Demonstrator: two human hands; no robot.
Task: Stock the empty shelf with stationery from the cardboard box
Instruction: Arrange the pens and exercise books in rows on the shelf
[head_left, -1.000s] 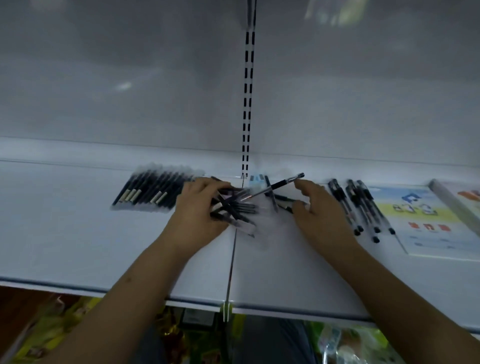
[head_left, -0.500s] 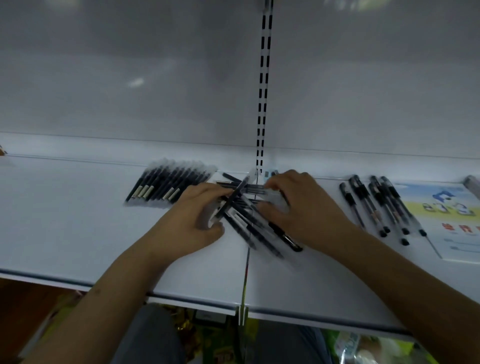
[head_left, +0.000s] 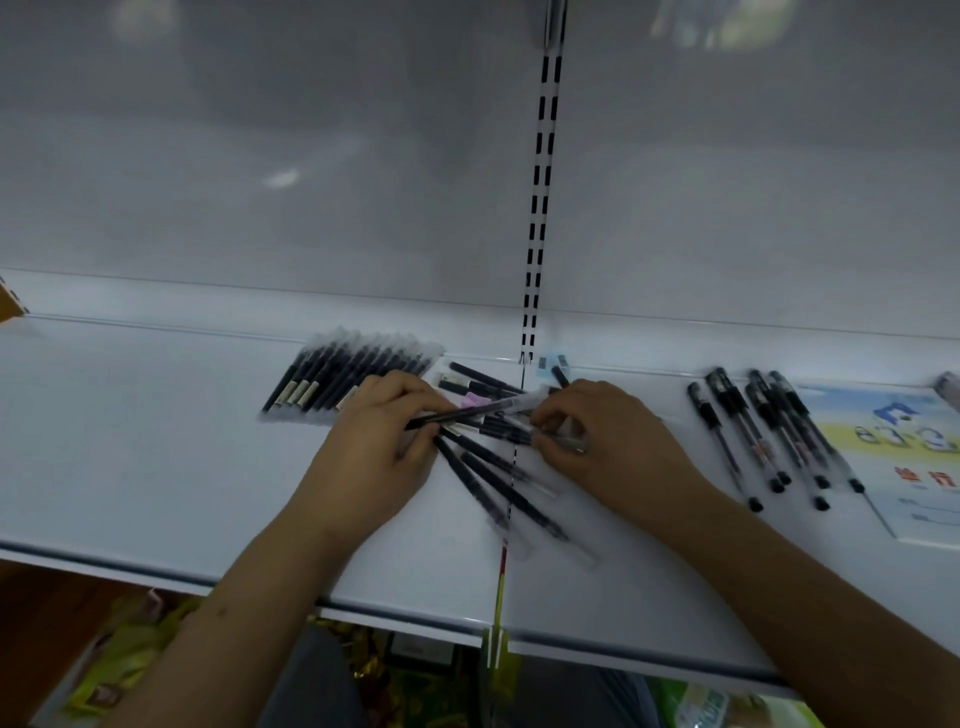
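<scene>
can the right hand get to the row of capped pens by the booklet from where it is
Probably yes. The right hand is just left of the capped pens, with only bare shelf between them, but it is holding pens from the loose pile now.

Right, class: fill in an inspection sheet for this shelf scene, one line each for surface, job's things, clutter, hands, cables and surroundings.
Surface: white shelf, two boards meeting at a seam in the middle.
Job's things: neat pen row at left; loose pens crossed over the seam; capped pens at right, roughly parallel.
Clutter: booklet at far right; small blue item near the back, too small to identify.
Hands: left hand and right hand both on the loose pens, together holding one pen above the pile.
Cables: nothing seen.
Surroundings: slotted upright on the grey back panel; packaged goods below the shelf. Cardboard box not in view.
</scene>
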